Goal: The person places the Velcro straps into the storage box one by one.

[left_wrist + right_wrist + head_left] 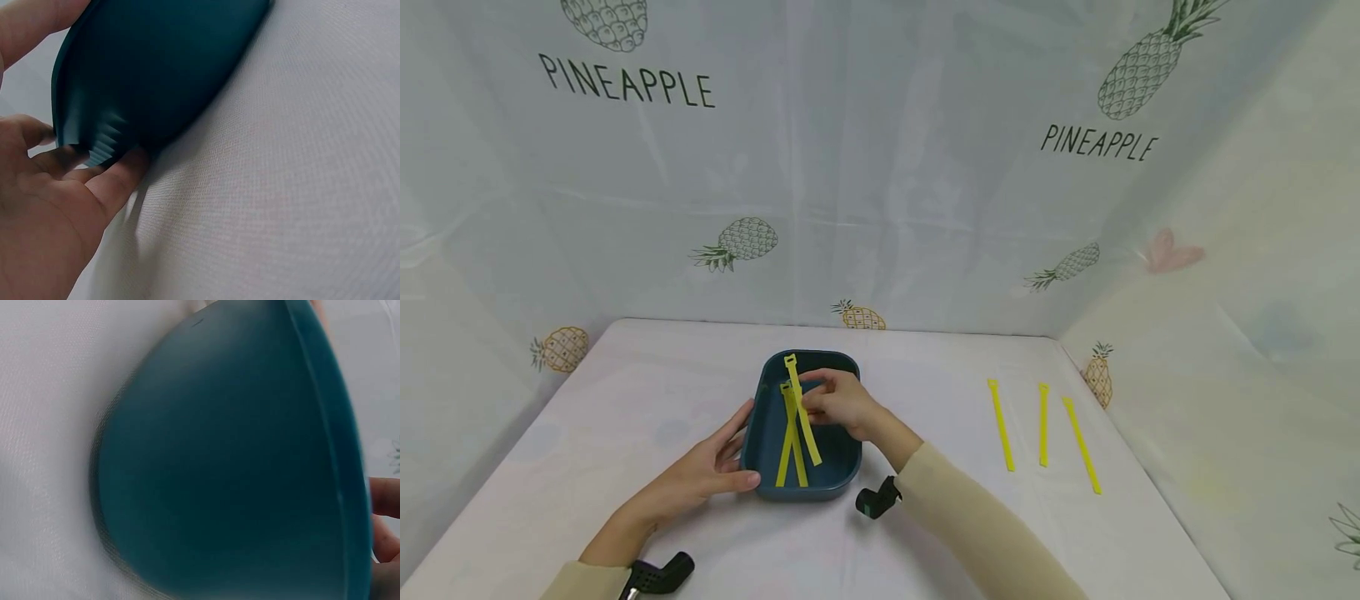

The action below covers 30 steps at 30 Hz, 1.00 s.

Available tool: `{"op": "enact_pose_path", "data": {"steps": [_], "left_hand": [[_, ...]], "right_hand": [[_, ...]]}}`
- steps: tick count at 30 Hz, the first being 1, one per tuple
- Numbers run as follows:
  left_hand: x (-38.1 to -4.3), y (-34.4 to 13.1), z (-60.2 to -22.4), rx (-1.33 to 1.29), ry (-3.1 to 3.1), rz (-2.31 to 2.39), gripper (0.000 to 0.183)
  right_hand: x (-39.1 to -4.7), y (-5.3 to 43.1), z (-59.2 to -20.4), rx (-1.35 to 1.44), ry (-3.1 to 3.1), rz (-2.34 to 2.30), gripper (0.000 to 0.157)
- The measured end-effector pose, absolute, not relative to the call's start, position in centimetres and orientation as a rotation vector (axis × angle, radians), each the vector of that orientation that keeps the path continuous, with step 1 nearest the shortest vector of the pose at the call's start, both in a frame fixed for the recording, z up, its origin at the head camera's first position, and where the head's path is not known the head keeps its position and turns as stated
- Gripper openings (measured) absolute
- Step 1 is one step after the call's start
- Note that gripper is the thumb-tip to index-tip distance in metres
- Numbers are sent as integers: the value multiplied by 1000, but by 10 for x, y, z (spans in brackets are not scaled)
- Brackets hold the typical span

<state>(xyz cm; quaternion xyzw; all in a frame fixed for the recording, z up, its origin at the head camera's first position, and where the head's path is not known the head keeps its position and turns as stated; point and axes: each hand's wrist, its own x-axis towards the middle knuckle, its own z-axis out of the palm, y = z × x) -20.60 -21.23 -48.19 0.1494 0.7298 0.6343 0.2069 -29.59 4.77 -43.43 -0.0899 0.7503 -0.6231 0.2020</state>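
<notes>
A dark blue-green box (841, 482) with rounded corners stands on the table. My left hand (711, 467) holds its left side, fingers along the outer wall and thumb at the near left corner; the left wrist view shows those fingers (125, 178) against the wall. Over the box's inside, my right hand (842, 404) pinches a yellow cable strap (808, 437) with a slotted head. Below it, two more yellow straps (785, 450) lie crossed in the box. In the right wrist view the box wall (231, 456) hides most of that hand; parts of its fingers (385, 497) show past the rim.
Three yellow straps (1002, 425) lie apart, roughly lengthwise, on the right of the white-covered table (925, 533). A pineapple-print curtain (880, 167) hangs behind and at the sides. Black wrist cameras (658, 575) sit at both cuffs.
</notes>
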Motion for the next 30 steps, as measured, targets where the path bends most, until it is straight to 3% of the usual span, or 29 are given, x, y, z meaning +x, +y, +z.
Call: {"op": "enact_pose_path", "data": {"steps": [30], "left_hand": [[-204, -213, -480, 416, 2056, 1751, 108]], "right_hand": [[-288, 33, -449, -285, 2162, -1595, 38]]}}
